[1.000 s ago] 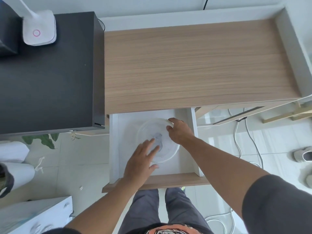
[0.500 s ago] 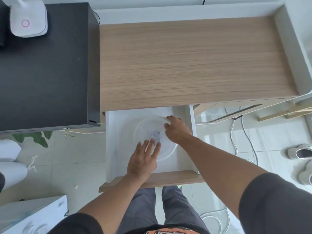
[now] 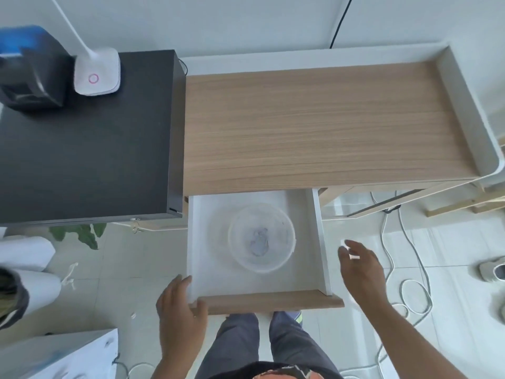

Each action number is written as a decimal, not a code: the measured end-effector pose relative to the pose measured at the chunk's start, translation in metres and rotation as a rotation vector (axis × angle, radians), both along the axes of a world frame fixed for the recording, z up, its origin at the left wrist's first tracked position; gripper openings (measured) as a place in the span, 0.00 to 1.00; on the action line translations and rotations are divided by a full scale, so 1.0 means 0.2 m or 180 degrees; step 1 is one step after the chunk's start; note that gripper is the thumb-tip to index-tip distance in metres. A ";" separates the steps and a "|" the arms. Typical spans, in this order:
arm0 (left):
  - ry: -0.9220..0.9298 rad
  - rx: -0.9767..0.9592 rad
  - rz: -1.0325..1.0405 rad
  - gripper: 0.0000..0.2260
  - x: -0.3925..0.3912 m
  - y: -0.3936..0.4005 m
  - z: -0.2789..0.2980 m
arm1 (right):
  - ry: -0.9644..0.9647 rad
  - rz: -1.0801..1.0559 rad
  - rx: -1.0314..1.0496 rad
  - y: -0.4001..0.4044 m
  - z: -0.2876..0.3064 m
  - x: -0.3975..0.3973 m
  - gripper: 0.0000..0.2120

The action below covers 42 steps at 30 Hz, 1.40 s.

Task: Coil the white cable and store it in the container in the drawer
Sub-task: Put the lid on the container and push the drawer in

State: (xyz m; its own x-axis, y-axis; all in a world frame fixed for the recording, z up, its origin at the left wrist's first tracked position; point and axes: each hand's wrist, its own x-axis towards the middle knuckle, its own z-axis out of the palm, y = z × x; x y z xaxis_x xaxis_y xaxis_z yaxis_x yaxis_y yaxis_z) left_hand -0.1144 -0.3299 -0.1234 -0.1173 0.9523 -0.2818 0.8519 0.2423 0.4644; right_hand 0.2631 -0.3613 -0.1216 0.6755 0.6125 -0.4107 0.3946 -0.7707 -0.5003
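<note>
Left hand point(image 3: 179, 310) sits at the near-left corner of the drawer point(image 3: 269, 301), fingers curled over the wooden front edge, so it grips the drawer itself, nothing else in it. My read: it is set to push the drawer shut.

Right hand point(image 3: 358, 265) hangs in the air just outside the drawer's right wall, fingers spread and loose, holding nothing (small white glints at the fingertips, can't tell what they are).

Just beyond both hands, between them and slightly toward the right one: the container point(image 3: 261, 237), a round translucent tub standing on the drawer floor, not touching either hand. A pale bluish-white bundle shows through it, blurred. I'd judge that's the white cable point(image 3: 259, 239) already coiled inside; whether a lid is on I cannot tell.

Handling, as judgement: cable is light, soft, springy, so a loose coil will want to unwind. Pinch it across the whole bundle, not by one loop. Tub looks thin plastic, light, slick; take it by the rim with fingers on opposite sides.

Farther out past the drawer: bare wooden surface point(image 3: 322, 127).

Well to the right of the right hand, other cables on the floor point(image 3: 412, 285) (not the task's, I think).
</note>
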 end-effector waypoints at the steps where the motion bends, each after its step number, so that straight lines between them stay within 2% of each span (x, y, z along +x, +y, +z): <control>1: -0.0126 -0.0193 0.0409 0.23 -0.07 -0.05 -0.02 | 0.0216 -0.0177 -0.0208 -0.09 -0.01 0.03 0.16; 3: -0.0597 -0.0716 0.1232 0.21 -0.15 -0.12 -0.06 | 0.1044 -0.0718 -0.0548 -0.25 -0.02 0.06 0.18; 6: -0.1816 -0.1276 0.2111 0.15 -0.14 -0.14 -0.10 | 0.2711 -0.1625 -0.0674 -0.39 -0.03 -0.02 0.21; 8: -0.2405 -0.1369 0.2464 0.13 -0.09 -0.13 -0.10 | 0.3137 -0.1950 -0.0448 -0.41 -0.03 -0.08 0.22; 13: -0.3099 -0.1212 0.2956 0.14 0.01 -0.02 -0.08 | 0.2985 -0.2393 0.0086 -0.25 -0.02 -0.16 0.20; 20: -0.3612 -0.1089 0.3133 0.19 0.17 0.33 -0.07 | 0.3345 -0.2897 0.0687 0.11 -0.01 -0.17 0.21; 24: -0.3888 -0.1112 0.3113 0.19 0.29 0.52 -0.03 | 0.3477 -0.2878 0.1007 0.34 0.01 -0.16 0.15; 28: -0.3995 -0.1185 0.2848 0.18 0.39 0.68 0.01 | 0.3620 -0.2710 0.1154 0.54 0.06 -0.15 0.09; 32: -0.3899 -0.1171 0.2774 0.20 0.44 0.79 0.01 | 0.3597 -0.2661 0.1123 0.66 0.09 -0.12 0.11; 37: -0.3824 -0.1173 0.2701 0.23 0.47 0.89 0.02 | 0.3661 -0.2689 0.1103 0.74 0.09 -0.11 0.06; 42: -0.3777 -0.1268 0.2412 0.23 0.49 0.96 0.07 | 0.3632 -0.2334 0.1070 0.80 0.12 -0.10 0.15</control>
State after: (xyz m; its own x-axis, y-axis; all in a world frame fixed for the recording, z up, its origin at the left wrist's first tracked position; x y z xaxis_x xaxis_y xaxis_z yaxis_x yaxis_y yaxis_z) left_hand -0.0164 -0.1370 -0.1098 -0.0603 0.6072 -0.7922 -0.3618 0.7264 0.5843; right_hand 0.2431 -0.2006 -0.0979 0.2775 0.4471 -0.8503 -0.7868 -0.4022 -0.4682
